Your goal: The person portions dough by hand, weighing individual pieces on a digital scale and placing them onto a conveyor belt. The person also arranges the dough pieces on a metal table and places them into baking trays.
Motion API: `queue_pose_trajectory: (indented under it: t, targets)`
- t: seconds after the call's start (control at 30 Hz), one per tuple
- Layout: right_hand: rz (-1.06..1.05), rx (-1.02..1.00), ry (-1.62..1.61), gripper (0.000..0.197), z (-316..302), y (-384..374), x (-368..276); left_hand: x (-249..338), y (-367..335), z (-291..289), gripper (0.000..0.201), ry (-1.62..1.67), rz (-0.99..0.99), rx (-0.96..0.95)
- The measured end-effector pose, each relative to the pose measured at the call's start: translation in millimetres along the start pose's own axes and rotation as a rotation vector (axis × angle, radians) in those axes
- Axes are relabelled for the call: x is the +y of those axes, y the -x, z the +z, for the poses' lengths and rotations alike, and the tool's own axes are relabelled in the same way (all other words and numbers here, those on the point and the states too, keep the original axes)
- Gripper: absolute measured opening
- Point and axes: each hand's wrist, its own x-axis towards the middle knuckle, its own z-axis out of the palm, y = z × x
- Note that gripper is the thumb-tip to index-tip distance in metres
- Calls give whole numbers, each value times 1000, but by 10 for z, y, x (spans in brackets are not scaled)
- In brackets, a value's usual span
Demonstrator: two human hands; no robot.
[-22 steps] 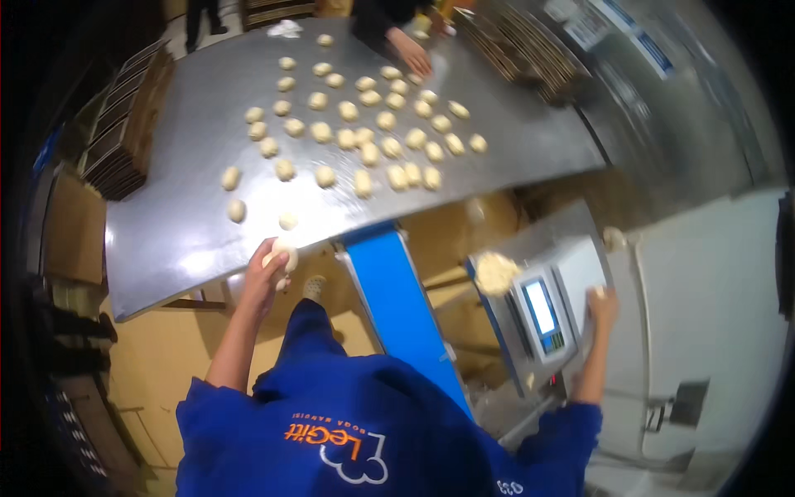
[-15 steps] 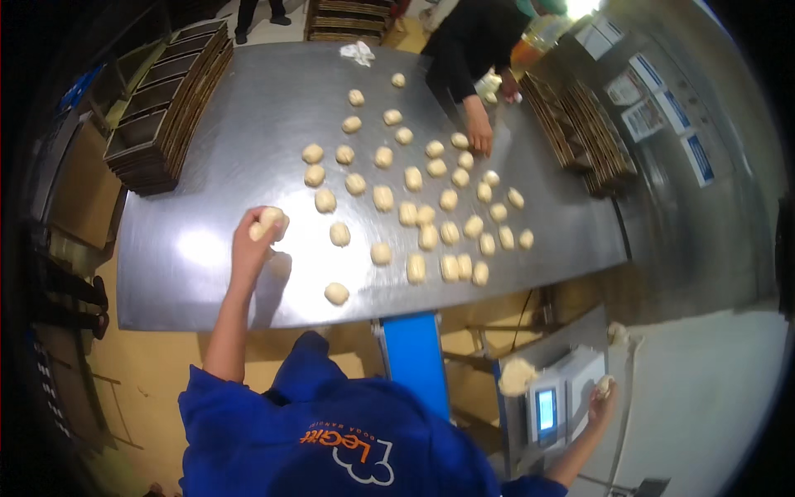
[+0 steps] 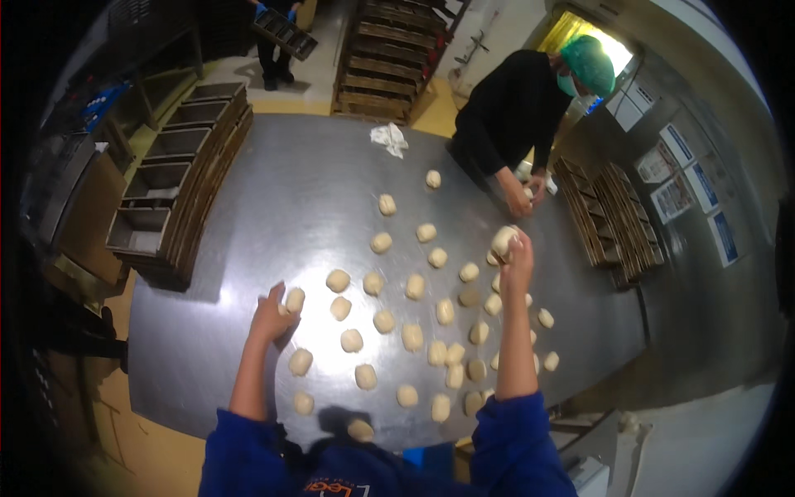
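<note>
The grip of the bare right hand (image 3: 519, 261) was closed around a pale, rounded lump of dough (image 3: 503, 241) over the right part of the shiny grey metal tabletop (image 3: 281, 182). Farther left, the bare left hand (image 3: 269, 318) had its fingers at a cream-coloured oval dough piece (image 3: 296, 299); whether that grip was open or closed could not be told. Many pale dough pieces (image 3: 412, 336) lay between the forearms, near brown-sided stacked rectangular pans (image 3: 199, 215).

Cream dough pieces (image 3: 412, 337), blue sleeves (image 3: 515, 435)
</note>
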Motion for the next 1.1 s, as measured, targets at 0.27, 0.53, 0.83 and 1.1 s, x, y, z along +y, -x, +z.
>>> queue_pose_trajectory:
  t: [0.27,0.53,0.83,1.1]
  targets:
    - [-136,-92,911,55,-5,-1276,1188,-30,801,-676,44,604,-48,-238]
    - [-357,61,962,68,-243,-342,443,1385,10,-597,57,548,291,-59]
    - [55,22,853,32,-1369,4120,482,1871,-293,940,69,449,634,456]
    - [616,1065,961,28,-2237,7780,919,1514,2479,2420,67,452,974,-256]
